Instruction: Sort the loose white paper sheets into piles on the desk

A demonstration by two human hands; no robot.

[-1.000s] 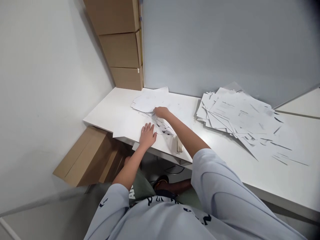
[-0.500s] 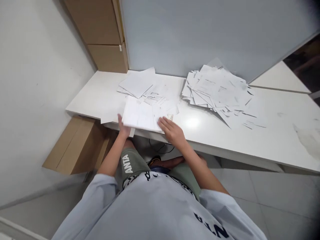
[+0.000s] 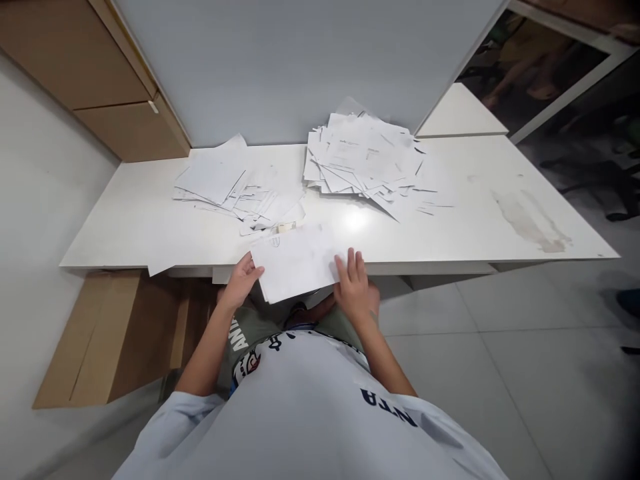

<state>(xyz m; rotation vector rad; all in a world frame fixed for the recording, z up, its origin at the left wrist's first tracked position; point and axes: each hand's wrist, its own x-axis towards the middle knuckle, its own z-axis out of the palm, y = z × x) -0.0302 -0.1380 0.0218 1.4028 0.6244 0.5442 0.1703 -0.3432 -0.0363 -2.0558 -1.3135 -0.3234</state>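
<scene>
A small stack of white paper sheets (image 3: pixel 295 263) lies tilted over the front edge of the table, its near corner sticking out past the edge. My left hand (image 3: pixel 243 279) pinches the stack's left side, thumb on top. At the right side, my right hand (image 3: pixel 353 287) rests with its fingers stretched out and slightly apart, the thumb side touching the paper's edge. Just beyond the stack lie loose paper pieces (image 3: pixel 257 203) and a few larger sheets (image 3: pixel 213 175).
A big messy pile of papers (image 3: pixel 360 153) stands at the back of the white table (image 3: pixel 125 227). Cardboard boxes (image 3: pixel 95 333) sit below on the left, and more boxes (image 3: pixel 133 127) stand at the back left. A grey stain (image 3: pixel 533 220) marks the table's right part.
The paper stack has turned and come towards me over the table edge. My left hand now pinches its left side; my right hand has its fingers spread at the right side. The view has swung right.
</scene>
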